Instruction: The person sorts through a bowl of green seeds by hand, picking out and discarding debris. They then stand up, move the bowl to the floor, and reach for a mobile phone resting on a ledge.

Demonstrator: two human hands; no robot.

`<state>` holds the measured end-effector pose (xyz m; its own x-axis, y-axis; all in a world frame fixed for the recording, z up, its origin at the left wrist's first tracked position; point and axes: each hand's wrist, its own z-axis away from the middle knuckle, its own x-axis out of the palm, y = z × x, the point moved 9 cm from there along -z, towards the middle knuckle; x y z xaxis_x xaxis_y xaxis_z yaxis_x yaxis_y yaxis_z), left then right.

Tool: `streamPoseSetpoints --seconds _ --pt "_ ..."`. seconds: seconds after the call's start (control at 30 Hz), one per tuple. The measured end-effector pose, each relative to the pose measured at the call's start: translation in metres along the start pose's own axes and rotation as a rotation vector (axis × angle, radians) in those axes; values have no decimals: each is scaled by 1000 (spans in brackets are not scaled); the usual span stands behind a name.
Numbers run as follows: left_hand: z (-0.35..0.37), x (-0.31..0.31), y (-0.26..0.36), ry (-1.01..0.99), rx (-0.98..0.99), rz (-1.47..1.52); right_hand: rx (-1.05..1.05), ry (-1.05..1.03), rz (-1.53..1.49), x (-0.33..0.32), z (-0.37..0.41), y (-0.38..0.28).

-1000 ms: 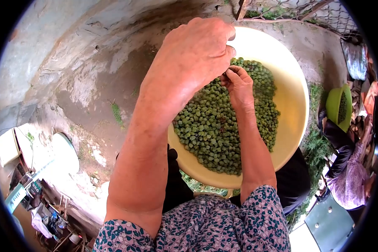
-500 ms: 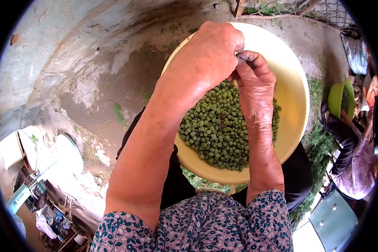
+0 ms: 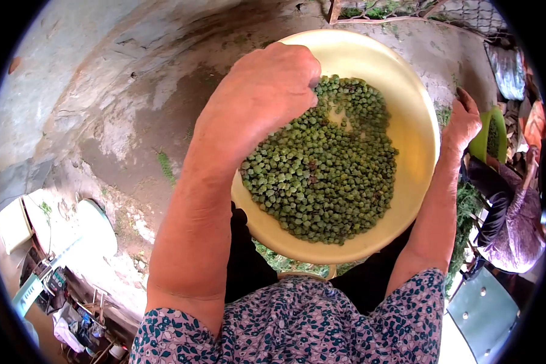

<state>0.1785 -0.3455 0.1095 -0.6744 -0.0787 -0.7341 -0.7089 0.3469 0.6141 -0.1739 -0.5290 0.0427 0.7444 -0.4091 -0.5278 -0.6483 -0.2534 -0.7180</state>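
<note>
A wide cream-yellow basin [image 3: 420,182] sits over my lap, holding a heap of small green, knobbly pods or berries [image 3: 309,188]. Above the basin's upper left rim is my left hand [image 3: 274,82], knuckles up and fingers curled inward. Whatever it pinches is hidden beneath it. My right hand [image 3: 463,126] is out past the basin's right rim, clear of the heap. Its fingers look pressed together near the tips; anything between them is too small to name.
At the right, another person in a purple patterned top [image 3: 519,227] sits by a green basin [image 3: 496,136]. Cut greenery [image 3: 464,209] lies on the ground near my right arm. A pale wall [image 3: 91,73] rises at left; a blue-green panel [image 3: 484,312] is lower right.
My hands were together over the basin and have parted. The right swung outward past the right rim; the left drew slightly left and down, uncovering more of the green heap.
</note>
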Motion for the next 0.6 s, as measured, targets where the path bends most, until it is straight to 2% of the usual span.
streamPoseSetpoints --seconds 0.03,0.07,0.1,0.2,0.23,0.27,0.3,0.33,0.37,0.43,0.47,0.53,0.6 --pt "-5 2 -6 -48 -109 -61 -2 2 2 -3 -2 2" --pt "-7 5 -14 -97 -218 -122 -129 58 242 -10 -3 -8" --pt "-8 6 -16 -97 -216 -120 -255 115 484 -14 -1 -20" --pt "-11 -2 -24 -21 -215 -95 -260 178 351 2 36 -76" --pt "-13 -2 -31 -46 -275 -68 -222 139 283 16 47 -74" --pt "-13 0 -37 -71 -336 -41 -332 96 237 35 62 -73" --pt "-13 -1 -38 -72 -334 -41 -68 -45 -34 57 78 -57" --pt "-13 -2 -39 -65 -321 -49 151 -154 46 79 99 -52" --pt "-13 -3 -39 -58 -310 -57 -37 -197 73 101 116 -50" --pt "-13 -6 -38 -43 -298 -55 114 -440 -13 145 152 -44" --pt "-13 -7 -37 -31 -287 -50 100 -532 -13 163 165 -48" --pt "-13 -5 -38 -55 -305 -32 -66 -485 -46 189 182 -53" --pt "-14 -3 -38 -79 -321 -13 -5 -548 -70 220 195 -44"
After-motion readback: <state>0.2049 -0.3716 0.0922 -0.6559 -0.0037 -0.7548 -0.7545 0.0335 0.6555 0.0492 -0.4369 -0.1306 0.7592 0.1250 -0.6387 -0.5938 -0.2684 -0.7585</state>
